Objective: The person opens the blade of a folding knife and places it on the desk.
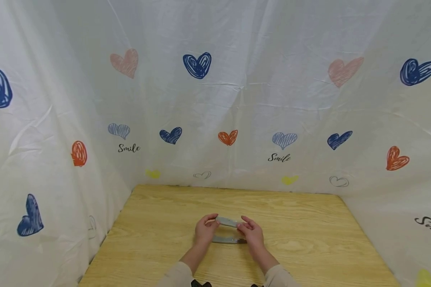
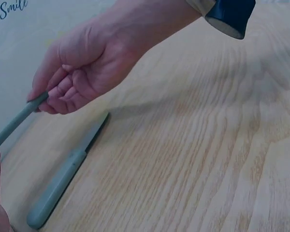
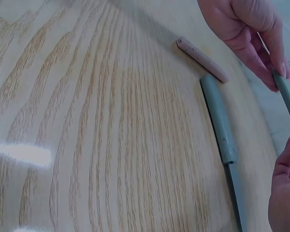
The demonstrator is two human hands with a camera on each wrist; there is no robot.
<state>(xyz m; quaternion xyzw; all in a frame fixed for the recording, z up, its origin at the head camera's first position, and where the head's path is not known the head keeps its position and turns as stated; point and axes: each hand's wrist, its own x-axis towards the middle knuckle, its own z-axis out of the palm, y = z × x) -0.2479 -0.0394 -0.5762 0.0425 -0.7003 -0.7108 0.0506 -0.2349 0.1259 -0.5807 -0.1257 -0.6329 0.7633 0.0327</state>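
Note:
Between both hands is a slim, flat grey-green piece (image 1: pixel 227 221), held above the table. My left hand (image 1: pixel 204 230) pinches its left end between thumb and fingers. At its right end, my right hand (image 1: pixel 253 234) pinches it the same way. Its kind cannot be told. Below it on the table lies a knife (image 2: pixel 60 186) with a grey-green handle, its blade pointing toward the right-hand side. In the right wrist view, a short pinkish-brown stick (image 3: pixel 202 60) lies beyond the butt of the knife handle; the head view does not show it.
The light wood-grain table (image 1: pixel 158 215) is enclosed at the back and sides by white sheeting (image 1: pixel 237 99) printed with hearts and the word Smile. Dark objects (image 1: pixel 201 284) show at the bottom edge of the head view, between the sleeves.

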